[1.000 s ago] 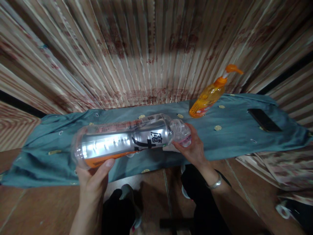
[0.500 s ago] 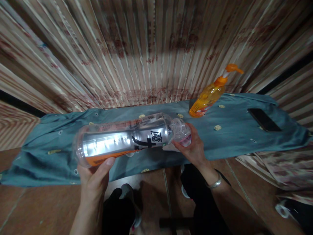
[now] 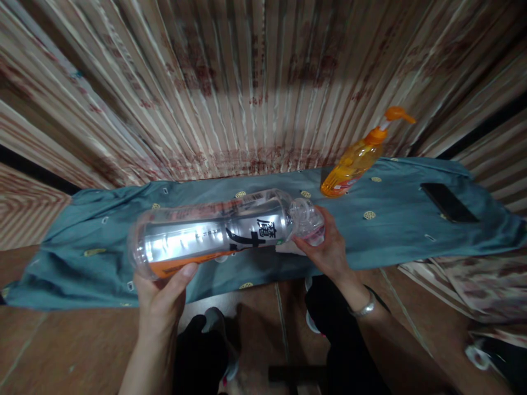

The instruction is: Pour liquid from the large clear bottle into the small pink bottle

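A large clear plastic bottle (image 3: 214,233) with a silver and orange label lies nearly level in front of me, neck to the right. My left hand (image 3: 162,293) grips its base end from below. My right hand (image 3: 327,247) holds the neck end, where a small clear cup or cap (image 3: 310,225) meets the bottle's mouth; I cannot tell which it is. Both hands are above the near edge of a teal cloth (image 3: 82,258) that covers a low surface.
An orange pump bottle (image 3: 354,162) stands tilted-looking at the back right of the cloth. A black phone (image 3: 448,202) lies flat further right. A striped curtain (image 3: 247,82) hangs behind. Brown floor tiles (image 3: 61,351) and my dark legs are below.
The view has shifted slightly; bottle and hands sit a little further right in the frame. Both grips are unchanged.
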Demonstrator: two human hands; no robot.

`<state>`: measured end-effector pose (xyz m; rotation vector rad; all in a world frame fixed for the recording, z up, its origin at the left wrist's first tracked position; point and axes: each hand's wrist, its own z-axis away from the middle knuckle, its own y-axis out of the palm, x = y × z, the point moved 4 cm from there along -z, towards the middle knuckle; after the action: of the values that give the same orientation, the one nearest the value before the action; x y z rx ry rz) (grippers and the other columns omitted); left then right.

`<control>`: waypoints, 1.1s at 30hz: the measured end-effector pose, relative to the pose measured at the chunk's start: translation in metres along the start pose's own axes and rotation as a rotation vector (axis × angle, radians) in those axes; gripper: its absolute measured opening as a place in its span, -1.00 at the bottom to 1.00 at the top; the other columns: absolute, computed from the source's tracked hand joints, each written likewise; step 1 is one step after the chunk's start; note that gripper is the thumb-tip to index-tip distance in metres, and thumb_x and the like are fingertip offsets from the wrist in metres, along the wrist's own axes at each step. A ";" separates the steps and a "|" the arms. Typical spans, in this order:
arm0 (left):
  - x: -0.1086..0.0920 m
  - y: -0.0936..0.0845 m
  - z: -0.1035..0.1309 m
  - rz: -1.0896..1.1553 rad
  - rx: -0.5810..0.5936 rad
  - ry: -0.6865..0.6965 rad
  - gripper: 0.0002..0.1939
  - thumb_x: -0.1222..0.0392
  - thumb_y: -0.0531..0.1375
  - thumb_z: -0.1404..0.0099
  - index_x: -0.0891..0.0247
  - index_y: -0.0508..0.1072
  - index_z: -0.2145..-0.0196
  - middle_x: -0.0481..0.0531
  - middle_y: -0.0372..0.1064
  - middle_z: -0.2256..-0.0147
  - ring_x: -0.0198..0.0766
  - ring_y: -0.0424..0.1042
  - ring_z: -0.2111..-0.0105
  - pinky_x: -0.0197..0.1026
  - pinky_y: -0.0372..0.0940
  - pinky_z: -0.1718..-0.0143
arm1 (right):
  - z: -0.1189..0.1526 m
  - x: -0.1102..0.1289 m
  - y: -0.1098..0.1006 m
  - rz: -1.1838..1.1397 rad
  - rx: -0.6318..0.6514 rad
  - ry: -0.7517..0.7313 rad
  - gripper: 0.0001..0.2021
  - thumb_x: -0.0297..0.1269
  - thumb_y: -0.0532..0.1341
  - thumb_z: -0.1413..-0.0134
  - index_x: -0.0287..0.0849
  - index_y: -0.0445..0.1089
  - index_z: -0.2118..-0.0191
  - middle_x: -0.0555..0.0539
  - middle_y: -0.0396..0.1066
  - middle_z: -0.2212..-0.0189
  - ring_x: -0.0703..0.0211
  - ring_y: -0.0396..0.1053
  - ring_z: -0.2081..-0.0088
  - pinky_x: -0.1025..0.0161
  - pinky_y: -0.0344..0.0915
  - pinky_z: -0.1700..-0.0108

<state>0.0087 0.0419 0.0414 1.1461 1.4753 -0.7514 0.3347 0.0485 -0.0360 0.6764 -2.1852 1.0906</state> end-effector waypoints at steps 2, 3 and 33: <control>0.001 0.000 0.000 0.000 0.010 0.003 -0.29 0.03 0.53 0.12 0.11 0.49 -0.02 0.08 0.51 0.00 0.08 0.48 -0.06 0.11 0.38 -0.17 | 0.000 0.000 0.000 0.003 -0.002 -0.006 -0.18 0.06 0.43 0.06 -0.15 0.22 -0.27 -0.27 0.45 -0.16 -0.18 0.48 -0.15 -0.13 0.45 -0.16; 0.001 0.000 0.000 0.006 0.016 0.007 -0.27 0.04 0.53 0.11 0.11 0.48 -0.04 0.09 0.51 0.00 0.09 0.48 -0.06 0.12 0.37 -0.18 | 0.000 0.000 0.000 0.003 -0.003 -0.012 -0.18 0.07 0.43 0.06 -0.15 0.22 -0.27 -0.27 0.45 -0.16 -0.18 0.48 -0.14 -0.13 0.46 -0.15; -0.006 0.002 0.000 -0.013 0.063 0.062 -0.06 0.02 0.54 0.10 0.05 0.34 -0.23 0.15 0.39 -0.16 0.15 0.38 -0.19 0.29 0.18 -0.33 | 0.000 0.003 -0.001 0.012 0.013 0.005 -0.19 0.07 0.40 0.04 -0.17 0.20 -0.28 -0.29 0.46 -0.17 -0.17 0.48 -0.14 -0.12 0.46 -0.16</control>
<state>0.0104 0.0414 0.0478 1.2182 1.5216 -0.7823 0.3328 0.0476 -0.0331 0.6664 -2.1819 1.1116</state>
